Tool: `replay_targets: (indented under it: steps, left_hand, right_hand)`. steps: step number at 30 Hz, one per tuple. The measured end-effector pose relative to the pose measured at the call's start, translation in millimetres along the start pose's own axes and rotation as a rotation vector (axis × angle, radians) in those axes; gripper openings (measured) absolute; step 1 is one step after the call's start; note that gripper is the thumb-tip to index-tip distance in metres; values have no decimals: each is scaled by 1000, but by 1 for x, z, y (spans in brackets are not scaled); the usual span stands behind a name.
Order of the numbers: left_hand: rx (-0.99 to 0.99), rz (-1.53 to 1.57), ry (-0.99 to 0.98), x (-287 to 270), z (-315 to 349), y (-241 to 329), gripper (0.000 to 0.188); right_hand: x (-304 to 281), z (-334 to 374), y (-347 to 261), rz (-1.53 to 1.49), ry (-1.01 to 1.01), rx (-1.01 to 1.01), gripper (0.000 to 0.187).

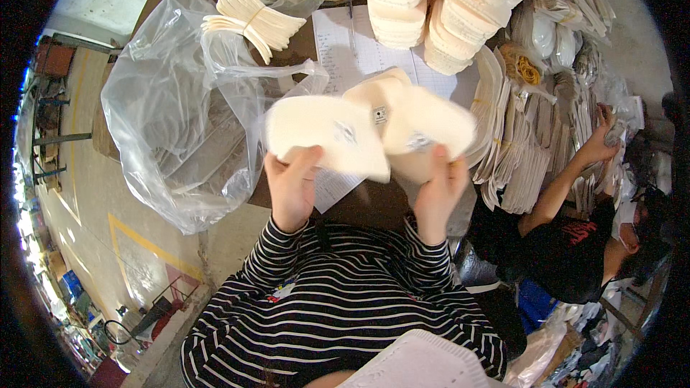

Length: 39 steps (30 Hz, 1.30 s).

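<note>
My left hand (293, 185) pinches a cream-coloured shoe insole (320, 129) with a dark printed mark, thumb on top and the other fingers beneath. A second cream insole (438, 121) with a similar mark is gripped by my right hand (440, 190), thumb on its face. Both are slightly blurred, and their inner edges come close together over the table. Behind them shows another cream piece (377, 88) with a small square label; whether it is held or lying on the table, I cannot tell.
A large clear plastic bag (183, 115) lies at the left, beside a banded insole bundle (255, 21). Written sheets (334, 36) with a pen (351, 25) lie behind my hands. Insole stacks (395, 0) and bundles (521, 144) crowd the back and right, where another person's arm (568, 179) reaches in.
</note>
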<state>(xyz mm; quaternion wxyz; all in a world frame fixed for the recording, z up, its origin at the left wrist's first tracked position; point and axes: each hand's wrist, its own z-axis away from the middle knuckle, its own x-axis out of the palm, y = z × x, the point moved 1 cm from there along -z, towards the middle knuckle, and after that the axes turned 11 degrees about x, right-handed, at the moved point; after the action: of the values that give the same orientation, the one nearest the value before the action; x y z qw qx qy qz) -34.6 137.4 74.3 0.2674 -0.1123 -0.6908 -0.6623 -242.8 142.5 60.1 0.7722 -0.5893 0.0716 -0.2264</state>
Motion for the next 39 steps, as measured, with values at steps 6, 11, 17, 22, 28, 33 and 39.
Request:
replay_targets:
  steps: [6, 11, 17, 22, 28, 33, 39]
  left_hand:
    - [138, -113, 262, 8, 28, -32, 53]
    - [307, 181, -257, 20, 58, -68, 22]
    - [305, -352, -784, 14, 43, -34, 63]
    - [49, -110, -527, -9, 29, -7, 100]
    - [123, -777, -717, -37, -11, -8, 60]
    - [301, -781, -595, -58, -10, -6, 33]
    - [230, -691, -662, -53, 4, -22, 71]
  right_hand:
    - [-7, -9, -4, -934, -529, 306, 35]
    - [28, 26, 15, -635, -365, 776, 45]
    - [13, 24, 24, -691, -543, 417, 39]
    - [8, 22, -7, -53, -218, -43, 42]
    - [27, 24, -29, 1055, -639, -444, 65]
    - [18, 20, -9, 1200, -625, -432, 69]
    - [11, 31, 16, 853, -611, -393, 64]
